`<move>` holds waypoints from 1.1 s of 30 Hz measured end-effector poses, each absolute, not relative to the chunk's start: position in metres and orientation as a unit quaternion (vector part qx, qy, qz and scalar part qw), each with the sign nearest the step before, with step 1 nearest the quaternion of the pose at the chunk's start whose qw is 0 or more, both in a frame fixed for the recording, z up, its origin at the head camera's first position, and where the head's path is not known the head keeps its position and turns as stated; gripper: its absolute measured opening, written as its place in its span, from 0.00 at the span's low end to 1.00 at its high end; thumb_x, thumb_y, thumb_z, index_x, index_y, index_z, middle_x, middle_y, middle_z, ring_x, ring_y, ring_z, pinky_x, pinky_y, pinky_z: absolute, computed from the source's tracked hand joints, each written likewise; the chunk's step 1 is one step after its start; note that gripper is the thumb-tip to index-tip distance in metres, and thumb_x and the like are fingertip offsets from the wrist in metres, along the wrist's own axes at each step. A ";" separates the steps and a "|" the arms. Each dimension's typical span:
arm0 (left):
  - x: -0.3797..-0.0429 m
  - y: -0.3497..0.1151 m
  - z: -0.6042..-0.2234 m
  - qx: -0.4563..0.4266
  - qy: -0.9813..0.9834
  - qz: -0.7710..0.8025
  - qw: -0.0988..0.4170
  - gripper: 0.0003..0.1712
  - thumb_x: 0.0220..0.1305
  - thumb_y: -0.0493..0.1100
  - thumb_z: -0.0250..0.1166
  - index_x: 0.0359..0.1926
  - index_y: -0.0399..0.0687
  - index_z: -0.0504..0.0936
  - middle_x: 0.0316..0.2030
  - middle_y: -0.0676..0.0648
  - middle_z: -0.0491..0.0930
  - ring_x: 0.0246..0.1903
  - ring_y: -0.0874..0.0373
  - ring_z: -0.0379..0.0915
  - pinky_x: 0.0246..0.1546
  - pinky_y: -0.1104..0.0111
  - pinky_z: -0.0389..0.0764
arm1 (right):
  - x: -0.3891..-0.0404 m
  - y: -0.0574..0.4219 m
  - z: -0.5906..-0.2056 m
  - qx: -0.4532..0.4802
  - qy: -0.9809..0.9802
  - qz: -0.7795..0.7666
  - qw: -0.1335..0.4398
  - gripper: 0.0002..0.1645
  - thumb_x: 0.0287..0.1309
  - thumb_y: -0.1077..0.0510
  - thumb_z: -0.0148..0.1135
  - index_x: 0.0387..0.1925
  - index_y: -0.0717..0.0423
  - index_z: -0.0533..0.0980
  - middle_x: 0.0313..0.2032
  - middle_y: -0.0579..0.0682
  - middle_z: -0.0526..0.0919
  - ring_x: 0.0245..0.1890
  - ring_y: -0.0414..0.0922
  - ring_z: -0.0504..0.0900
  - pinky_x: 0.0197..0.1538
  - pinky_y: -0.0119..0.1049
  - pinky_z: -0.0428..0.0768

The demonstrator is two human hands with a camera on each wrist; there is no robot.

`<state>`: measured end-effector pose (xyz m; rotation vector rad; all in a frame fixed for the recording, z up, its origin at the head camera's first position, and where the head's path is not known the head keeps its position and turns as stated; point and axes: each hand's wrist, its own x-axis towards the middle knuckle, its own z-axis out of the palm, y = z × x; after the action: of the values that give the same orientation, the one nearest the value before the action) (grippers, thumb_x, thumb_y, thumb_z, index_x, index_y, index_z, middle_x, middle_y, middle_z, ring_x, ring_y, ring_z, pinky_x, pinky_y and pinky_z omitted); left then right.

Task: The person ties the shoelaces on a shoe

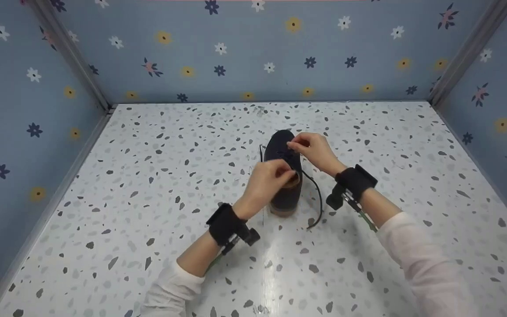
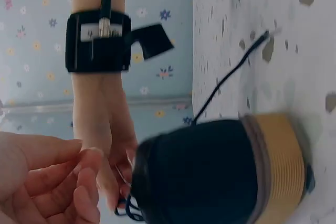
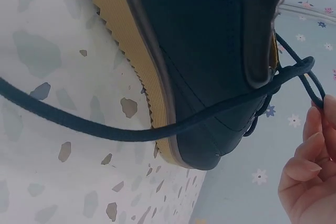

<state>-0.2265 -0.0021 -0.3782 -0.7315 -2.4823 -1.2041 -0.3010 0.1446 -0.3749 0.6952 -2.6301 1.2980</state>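
Observation:
A dark blue lace-up shoe with a tan ridged sole stands upright, toe away from me. My right hand is over its front, at the lacing. In the right wrist view, its thumb and finger pinch a loop of the dark shoelace above the shoe. My left hand hovers by the shoe's ankle opening. Its fingers curl loosely with thumb tip against the forefinger, and no lace shows between them. One lace end trails to the right; another bit shows on the left.
The shoe is on a white speckled tabletop. Blue flower-patterned panels enclose it at the back and both sides. Each wrist wears a black strap with a camera and green cable.

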 end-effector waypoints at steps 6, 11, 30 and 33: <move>-0.258 -0.018 -0.385 -0.165 -0.876 -0.422 0.165 0.13 0.39 0.51 0.54 0.22 0.46 0.70 0.17 0.56 0.66 0.16 0.68 0.59 0.16 0.77 0.61 | -0.302 0.144 -0.375 0.230 -0.870 0.432 0.051 0.12 0.39 0.51 0.48 0.23 0.54 0.70 0.20 0.50 0.71 0.21 0.44 0.68 0.21 0.31 0.65; -0.274 -0.016 -0.392 -0.153 -0.884 -0.420 0.140 0.14 0.39 0.54 0.52 0.22 0.48 0.71 0.19 0.56 0.66 0.18 0.67 0.60 0.18 0.77 0.61 | -0.302 0.143 -0.375 0.230 -0.874 0.423 0.059 0.12 0.39 0.50 0.48 0.23 0.53 0.70 0.19 0.47 0.70 0.20 0.42 0.68 0.21 0.30 0.64; -0.290 -0.006 -0.403 -0.156 -0.880 -0.427 0.139 0.11 0.35 0.50 0.57 0.20 0.48 0.73 0.16 0.57 0.68 0.18 0.68 0.62 0.20 0.77 0.61 | -0.303 0.136 -0.377 0.234 -0.880 0.408 0.064 0.11 0.38 0.49 0.49 0.20 0.52 0.70 0.17 0.44 0.69 0.17 0.37 0.65 0.20 0.29 0.63; -0.291 -0.005 -0.401 -0.155 -0.880 -0.428 0.135 0.10 0.35 0.48 0.58 0.19 0.47 0.73 0.15 0.56 0.68 0.18 0.67 0.62 0.20 0.76 0.61 | -0.303 0.134 -0.376 0.235 -0.878 0.412 0.061 0.11 0.38 0.49 0.48 0.21 0.52 0.70 0.18 0.44 0.69 0.18 0.37 0.65 0.21 0.29 0.63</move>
<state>-0.2909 -0.0054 -0.4006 -0.4496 -2.5494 -1.2399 -0.3027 0.1341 -0.3760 0.7101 -2.6560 1.2476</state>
